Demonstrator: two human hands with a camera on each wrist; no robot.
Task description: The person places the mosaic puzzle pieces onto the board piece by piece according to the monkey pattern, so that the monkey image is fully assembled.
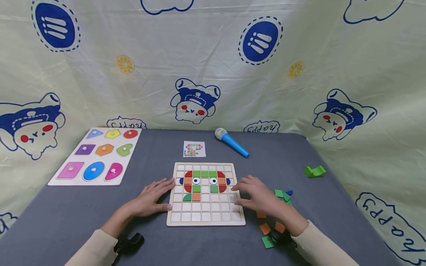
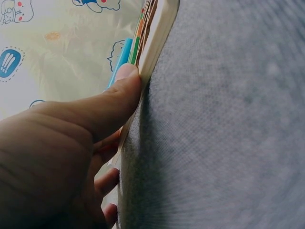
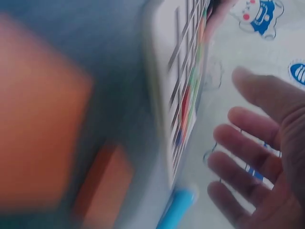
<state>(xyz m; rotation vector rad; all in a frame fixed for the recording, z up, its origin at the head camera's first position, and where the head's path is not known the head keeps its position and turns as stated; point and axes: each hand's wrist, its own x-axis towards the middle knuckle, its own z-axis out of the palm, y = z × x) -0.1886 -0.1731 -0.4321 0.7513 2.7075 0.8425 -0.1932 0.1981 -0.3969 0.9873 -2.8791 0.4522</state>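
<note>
A wooden grid board (image 1: 217, 218) lies in the middle of the table, with coloured tiles forming a face-like pattern on its upper rows. An orange square tile (image 1: 196, 197) and a green rounded tile (image 1: 187, 197) sit in the row below it. My left hand (image 1: 151, 199) rests against the board's left edge, fingers extended; the left wrist view has its thumb (image 2: 114, 98) at the rim. Over the board's right edge hovers my right hand (image 1: 257, 195), fingers spread with nothing between them. Loose orange tiles (image 1: 264, 228) and green tiles (image 1: 279, 193) lie beside and under the right forearm.
Behind the board are a small pattern card (image 1: 194, 149) and a blue toy microphone (image 1: 232, 143). A knobbed shape puzzle (image 1: 71, 179) lies at the left. To the far right is a green curved block (image 1: 314, 171). A printed cloth (image 1: 213, 66) hangs behind the table.
</note>
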